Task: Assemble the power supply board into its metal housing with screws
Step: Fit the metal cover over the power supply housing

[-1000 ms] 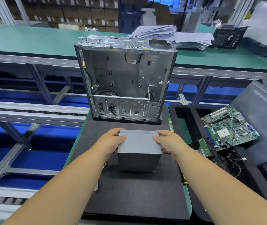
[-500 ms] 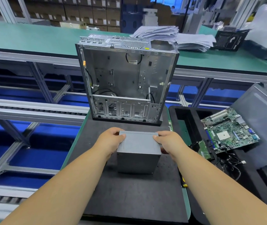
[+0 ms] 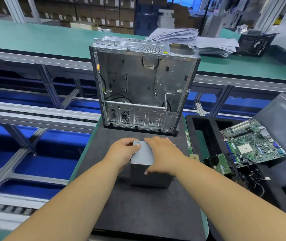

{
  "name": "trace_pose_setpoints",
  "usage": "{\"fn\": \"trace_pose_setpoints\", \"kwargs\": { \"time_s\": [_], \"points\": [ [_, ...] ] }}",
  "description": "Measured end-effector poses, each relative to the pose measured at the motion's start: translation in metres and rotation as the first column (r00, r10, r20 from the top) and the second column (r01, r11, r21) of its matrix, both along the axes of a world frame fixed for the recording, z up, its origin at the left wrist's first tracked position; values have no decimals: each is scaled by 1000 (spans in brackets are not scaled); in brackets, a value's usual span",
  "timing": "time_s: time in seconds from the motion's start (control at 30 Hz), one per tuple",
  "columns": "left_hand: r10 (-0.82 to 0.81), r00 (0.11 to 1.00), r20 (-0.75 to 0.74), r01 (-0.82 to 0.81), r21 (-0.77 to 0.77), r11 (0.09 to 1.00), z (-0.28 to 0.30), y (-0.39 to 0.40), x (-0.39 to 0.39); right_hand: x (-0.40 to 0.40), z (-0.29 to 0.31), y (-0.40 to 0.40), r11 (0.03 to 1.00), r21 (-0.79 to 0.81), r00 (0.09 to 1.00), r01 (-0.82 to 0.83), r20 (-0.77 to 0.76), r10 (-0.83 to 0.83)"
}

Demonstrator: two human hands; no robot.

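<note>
Fingers (image 3: 135, 146) of the left hand (image 3: 123, 152) are curled over the top left edge of the grey power supply box (image 3: 150, 176), thumb on top, so that one's clamped on it. Right hand (image 3: 164, 153) lies across the top of the same box, fingers mostly straight and close together, thumb hooked down the near face, pressing rather than gripping as far as I can see. Box sits upright on the black mat (image 3: 138, 206) covering the worktop, right under both hands. Just past the fingertips stands the metal housing (image 3: 144, 84), open side facing the person, a few black cables hanging inside. Off to the right of the right hand, a green motherboard (image 3: 249, 141) leans in a black tray (image 3: 206, 129) with loose wires. Farther back, stacked papers (image 3: 190, 39) on the green bench (image 3: 34, 37).
</note>
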State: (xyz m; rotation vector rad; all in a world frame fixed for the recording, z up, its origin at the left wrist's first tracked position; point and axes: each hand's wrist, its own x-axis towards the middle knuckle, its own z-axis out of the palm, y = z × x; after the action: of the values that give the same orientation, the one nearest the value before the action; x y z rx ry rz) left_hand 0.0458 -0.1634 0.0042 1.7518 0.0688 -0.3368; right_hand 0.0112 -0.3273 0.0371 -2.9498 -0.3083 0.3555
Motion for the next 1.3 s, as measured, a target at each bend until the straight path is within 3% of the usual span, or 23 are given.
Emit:
{"fn": "trace_pose_setpoints", "kwargs": {
  "time_s": [0.1,0.23,0.33,0.4,0.47,0.6,0.73,0.83,0.97,1.03,1.17,1.23,1.3],
  "points": [
    [0,1000,23,0,11,1000,-1,7,-4,2,0,2,999,21,998,32,61,-33],
    [93,980,177,-130,208,969,5,24,-11,-1,1,-3,996,62,995,58,73,-63],
    [136,955,263,-179,149,972,12,35,-19,-6,5,-14,981,154,990,118,56,-128],
    [79,949,306,-119,114,986,18,40,-25,-9,9,-26,952,256,983,166,33,-180],
    [-73,943,324,48,85,995,28,42,-31,-13,12,-37,907,361,973,215,1,-231],
    [-360,916,176,352,78,933,41,32,-33,-18,13,-53,797,519,942,310,-55,-331],
    [-343,939,-14,318,409,855,31,20,-23,-24,10,-61,667,651,906,363,-78,-417],
    [-299,945,-134,327,430,842,23,14,-17,-28,8,-68,555,734,876,391,-112,-469],
    [-318,939,-131,332,583,741,18,5,-16,-33,8,-79,374,823,843,427,-213,-494],
    [-327,939,-106,335,504,796,18,-2,-19,-36,7,-82,306,849,836,431,-248,-489],
    [-353,930,-102,357,26,934,11,-20,-29,-40,7,-88,101,908,842,406,-328,-429],
    [-341,935,-99,308,-255,917,2,-27,-31,-43,8,-93,-5,927,854,376,-349,-385],
    [-292,952,-91,226,-433,873,-1,-33,-30,-45,9,-97,-35,933,866,359,-347,-361]
  ]
}}
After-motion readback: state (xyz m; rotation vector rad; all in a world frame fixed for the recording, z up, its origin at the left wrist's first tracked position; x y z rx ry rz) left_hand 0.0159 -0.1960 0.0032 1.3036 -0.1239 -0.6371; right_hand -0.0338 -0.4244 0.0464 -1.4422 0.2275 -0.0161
